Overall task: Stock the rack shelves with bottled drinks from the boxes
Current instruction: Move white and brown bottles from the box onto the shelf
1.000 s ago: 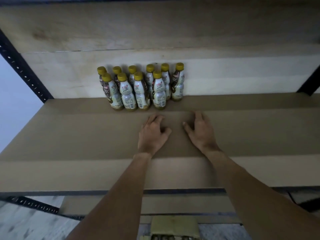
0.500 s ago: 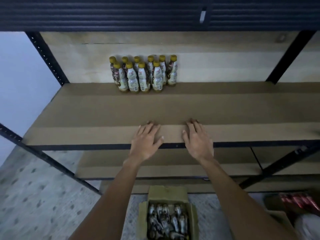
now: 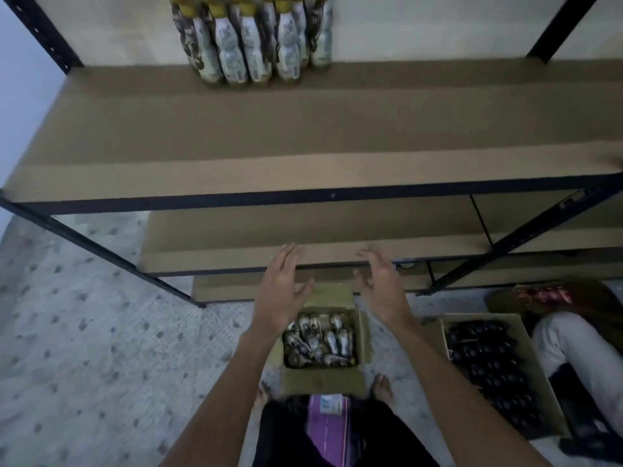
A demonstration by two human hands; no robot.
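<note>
Several yellow-capped bottles (image 3: 253, 48) with white and brown labels stand in two rows at the back of the brown shelf (image 3: 303, 136). On the floor below, an open cardboard box (image 3: 323, 379) holds more of the same bottles lying loose. My left hand (image 3: 281, 291) hangs over the box's left side with its fingers spread and holds nothing. My right hand (image 3: 381, 284) is above the box's right side, fingers straight, also holding nothing. Both hands are in front of the lower shelves.
A second open box (image 3: 536, 382) of dark bottles sits on the floor to the right. Beside it another person's leg (image 3: 573, 345) in light trousers shows. Black rack posts (image 3: 101, 247) slant at left and right. My bare feet (image 3: 382, 389) stand by the first box.
Both hands have left the shelf surface and dropped down toward the box on the floor. My view has tilted downward, so the shelf bottles sit at the top edge.
</note>
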